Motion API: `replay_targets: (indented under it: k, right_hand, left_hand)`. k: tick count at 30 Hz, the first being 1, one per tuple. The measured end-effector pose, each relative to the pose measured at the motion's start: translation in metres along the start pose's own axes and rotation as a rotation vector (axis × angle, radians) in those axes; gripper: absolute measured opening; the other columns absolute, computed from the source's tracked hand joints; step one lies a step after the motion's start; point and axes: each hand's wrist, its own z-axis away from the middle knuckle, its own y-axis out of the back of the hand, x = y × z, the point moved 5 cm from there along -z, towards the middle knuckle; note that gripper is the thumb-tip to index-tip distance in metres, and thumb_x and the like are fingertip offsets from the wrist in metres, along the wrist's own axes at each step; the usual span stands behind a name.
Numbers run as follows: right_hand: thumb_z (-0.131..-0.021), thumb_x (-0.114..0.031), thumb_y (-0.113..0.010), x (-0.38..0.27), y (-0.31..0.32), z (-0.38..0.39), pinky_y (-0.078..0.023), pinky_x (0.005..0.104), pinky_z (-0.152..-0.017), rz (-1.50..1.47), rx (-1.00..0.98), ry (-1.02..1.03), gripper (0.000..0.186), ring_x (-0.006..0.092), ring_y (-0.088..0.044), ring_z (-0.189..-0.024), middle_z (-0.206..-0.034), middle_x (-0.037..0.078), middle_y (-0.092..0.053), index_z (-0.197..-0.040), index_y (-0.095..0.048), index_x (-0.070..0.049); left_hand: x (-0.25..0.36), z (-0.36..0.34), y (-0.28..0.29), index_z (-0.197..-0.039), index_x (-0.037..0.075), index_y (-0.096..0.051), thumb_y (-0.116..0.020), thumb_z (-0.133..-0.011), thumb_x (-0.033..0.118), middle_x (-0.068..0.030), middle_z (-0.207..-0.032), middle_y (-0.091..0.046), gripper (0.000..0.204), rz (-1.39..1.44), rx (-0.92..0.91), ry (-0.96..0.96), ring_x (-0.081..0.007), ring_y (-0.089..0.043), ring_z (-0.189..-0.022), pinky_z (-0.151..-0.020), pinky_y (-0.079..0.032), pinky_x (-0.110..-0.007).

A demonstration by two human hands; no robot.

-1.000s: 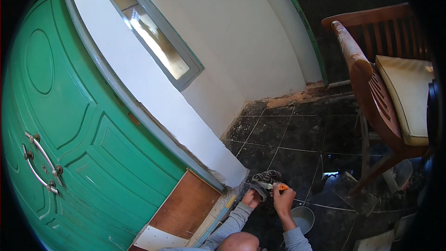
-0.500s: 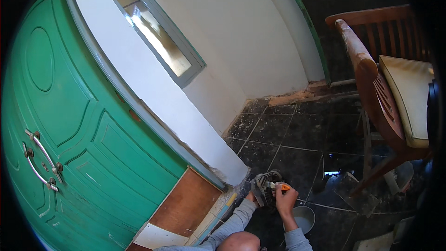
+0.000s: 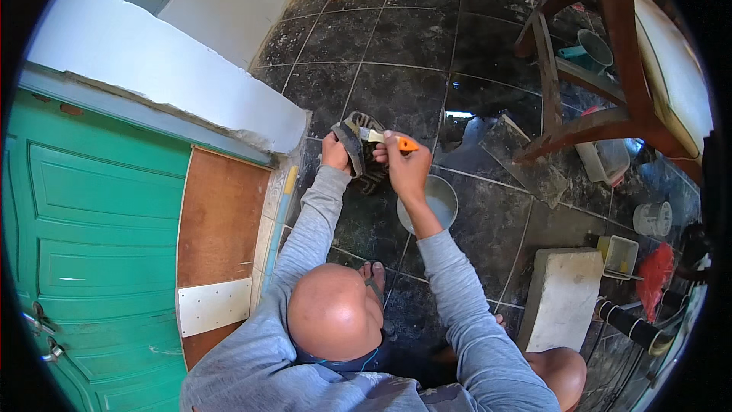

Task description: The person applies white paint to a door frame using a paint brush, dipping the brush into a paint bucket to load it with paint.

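My left hand (image 3: 334, 152) grips a dark patterned piece (image 3: 348, 145), which looks like a shoe with a loose grey sole. In my right hand (image 3: 408, 175) is a paintbrush (image 3: 406, 143) with an orange-tipped handle. Its bristle end points left and meets the grey part of the piece. More of the patterned dark material hangs below, partly hidden by my hands. Just under my right wrist, a round bowl (image 3: 442, 202) with cloudy pale liquid stands on the floor. My forearm covers part of its rim.
Black tiles (image 3: 404, 38) cover the floor. A green door (image 3: 99, 252) and a white wall edge (image 3: 175, 69) bound the left. At right are a wooden chair (image 3: 549, 69), a pale block (image 3: 563, 290), small tubs (image 3: 618, 255) and a red plastic bag (image 3: 654, 278). My bent knee (image 3: 335, 309) is close below.
The view has tilted down, so my arms, knees and the floor show more. The brush stays at the patterned piece, and both hands keep their hold.
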Motion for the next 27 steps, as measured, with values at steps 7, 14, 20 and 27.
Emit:
replay_targets:
  k: [7, 14, 20, 27]
  right_hand:
    - [-0.091, -0.016, -0.062, -0.038, 0.013, 0.02, -0.053, 0.0232, -0.057, -0.017, 0.07, 0.138, 0.024, 0.013, -0.065, -0.062, -0.073, 0.011, -0.067, -0.096, -0.065, 0.008]
    - [-0.09, -0.02, -0.063, -0.031, -0.013, 0.001, -0.051, 0.023, -0.053, 0.005, -0.138, -0.011, 0.028, 0.0121, -0.064, -0.056, -0.067, 0.01, -0.066, -0.084, -0.066, 0.007]
    - [-0.09, -0.019, -0.063, -0.022, -0.016, 0.008, -0.053, 0.0231, -0.055, 0.22, -0.131, 0.033, 0.028, 0.0122, -0.065, -0.061, -0.07, 0.01, -0.067, -0.09, -0.067, 0.009]
    - [-0.092, -0.018, -0.059, -0.043, 0.014, -0.003, -0.05, 0.0247, -0.051, 0.207, -0.04, 0.25, 0.026, 0.0118, -0.061, -0.054, -0.066, 0.008, -0.065, -0.081, -0.066, 0.005]
  left_hand:
    - [0.009, -0.03, 0.075, -0.105, 0.005, -0.061, -0.046, -0.096, 0.032, -0.0122, -0.108, -0.064, 0.033, 0.347, -0.148, 0.124, -0.0244, -0.062, -0.097, -0.086, -0.052, -0.038]
    - [0.03, -0.001, 0.055, -0.108, 0.004, -0.061, -0.044, -0.098, 0.035, -0.0117, -0.111, -0.063, 0.037, 0.32, -0.109, 0.046, -0.0234, -0.061, -0.1, -0.087, -0.052, -0.037]
    - [0.02, 0.043, 0.02, -0.11, 0.004, -0.06, -0.044, -0.098, 0.034, -0.0105, -0.11, -0.063, 0.037, 0.308, -0.173, 0.116, -0.0226, -0.061, -0.101, -0.087, -0.051, -0.036]
    - [0.017, -0.02, 0.053, -0.116, -0.001, -0.058, -0.065, -0.087, 0.017, -0.0093, -0.101, -0.065, 0.035, -0.269, 0.067, -0.096, -0.0173, -0.06, -0.09, -0.075, -0.05, -0.03]
